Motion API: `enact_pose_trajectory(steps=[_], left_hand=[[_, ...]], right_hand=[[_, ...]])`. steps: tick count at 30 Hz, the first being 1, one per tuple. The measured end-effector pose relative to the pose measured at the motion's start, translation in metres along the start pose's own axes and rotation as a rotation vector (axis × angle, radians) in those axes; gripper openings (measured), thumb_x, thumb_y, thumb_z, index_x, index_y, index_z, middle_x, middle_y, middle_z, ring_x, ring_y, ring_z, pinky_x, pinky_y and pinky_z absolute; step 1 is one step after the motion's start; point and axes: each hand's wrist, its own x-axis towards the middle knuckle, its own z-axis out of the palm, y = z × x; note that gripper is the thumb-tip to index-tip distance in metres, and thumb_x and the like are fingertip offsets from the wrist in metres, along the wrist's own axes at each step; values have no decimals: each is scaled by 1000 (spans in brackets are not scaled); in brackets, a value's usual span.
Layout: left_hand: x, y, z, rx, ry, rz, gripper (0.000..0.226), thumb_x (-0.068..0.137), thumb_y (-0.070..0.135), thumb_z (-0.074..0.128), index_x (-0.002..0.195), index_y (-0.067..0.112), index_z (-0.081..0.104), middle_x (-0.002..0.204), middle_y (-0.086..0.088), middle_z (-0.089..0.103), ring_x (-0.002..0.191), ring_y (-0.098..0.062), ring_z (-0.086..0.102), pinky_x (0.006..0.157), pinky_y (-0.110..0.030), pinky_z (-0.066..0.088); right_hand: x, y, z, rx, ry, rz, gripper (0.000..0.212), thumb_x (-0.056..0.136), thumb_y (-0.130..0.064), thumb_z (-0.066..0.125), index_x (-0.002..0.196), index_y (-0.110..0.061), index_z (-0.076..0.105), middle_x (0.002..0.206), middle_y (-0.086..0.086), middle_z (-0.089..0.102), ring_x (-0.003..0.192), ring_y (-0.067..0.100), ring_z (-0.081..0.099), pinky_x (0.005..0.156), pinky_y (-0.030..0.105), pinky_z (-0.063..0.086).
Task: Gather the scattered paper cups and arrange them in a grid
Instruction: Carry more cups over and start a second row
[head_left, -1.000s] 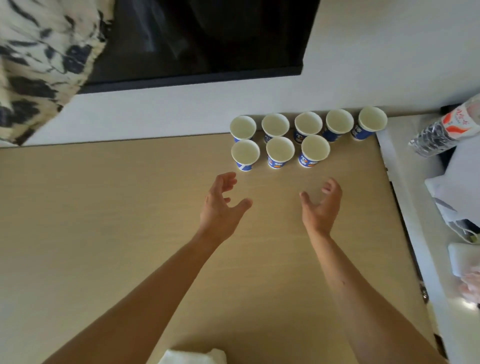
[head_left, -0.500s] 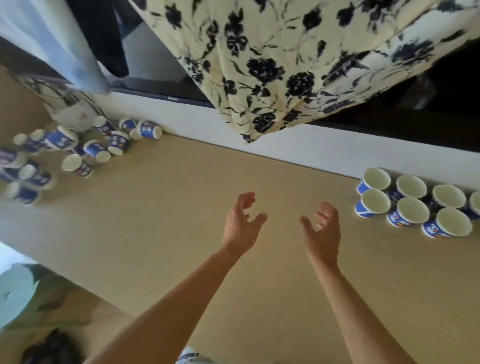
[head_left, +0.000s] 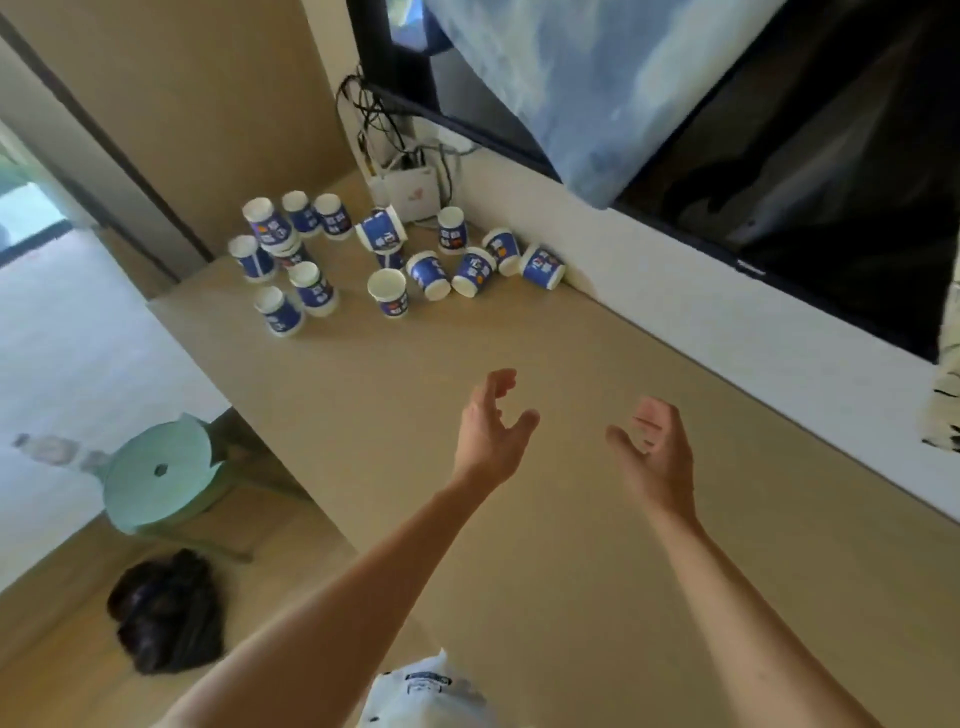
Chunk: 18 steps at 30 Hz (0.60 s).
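Several blue-and-white paper cups lie scattered at the far left end of the wooden table (head_left: 519, 545). Some stand upside down, like one near the table's edge (head_left: 278, 310). One stands upright with its mouth up (head_left: 388, 293). Others lie on their sides, such as one by the wall (head_left: 543, 266). My left hand (head_left: 491, 431) and my right hand (head_left: 654, 457) hover over the middle of the table, both with fingers apart and nothing in them, well short of the cups. The cups set in rows are out of view.
A white router (head_left: 410, 195) with tangled cables sits behind the cups in the corner. A dark TV screen (head_left: 805, 171) hangs on the wall, with cloth draped over it. A mint-green stool (head_left: 161, 473) and a dark bundle (head_left: 166, 613) are on the floor to the left.
My view has swung left from the rows of cups to the scattered pile. Both hands stay outstretched, fingers apart, holding nothing.
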Motion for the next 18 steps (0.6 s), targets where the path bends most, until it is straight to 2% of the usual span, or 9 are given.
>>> enact_pose_trajectory(steps=[4,8,13,16,18], left_hand=[[47,-32,-65,18,96,-39,54,84,13,76,134,11,54,130,-3,61,122,-18,56,100,-41,48],[91,-64,-120,73,168,-65,53,84,12,75,133,8,54,130,-6,60,121,-20,55,103,-42,46],[148,-101,-181,203,271,-72,53,83,11,74,131,5,54,128,-11,56,122,-28,51,102,-25,36],[184,-124,-220,319,337,-99,57,83,16,73,134,7,50,132,-12,52,124,-30,47,109,-37,38],[209,-142,-246,421,370,-118,62,81,18,73,137,11,47,134,-11,50,125,-30,44,108,-40,38]], right_hand=[[14,-34,59,-62,-109,-43,57,87,-9,76,137,-4,49,132,14,60,118,25,58,103,36,46],[26,-57,109,-124,-194,-78,58,85,-14,78,136,-9,50,131,8,59,115,19,59,103,33,46],[47,-80,165,-203,-263,-155,57,82,-14,80,133,-10,53,127,8,60,112,22,61,99,31,46],[63,-98,205,-260,-336,-225,59,82,-17,80,133,-12,52,127,7,59,112,20,60,97,31,47],[75,-110,235,-287,-393,-275,61,82,-17,80,135,-13,50,128,7,57,112,18,59,97,32,47]])
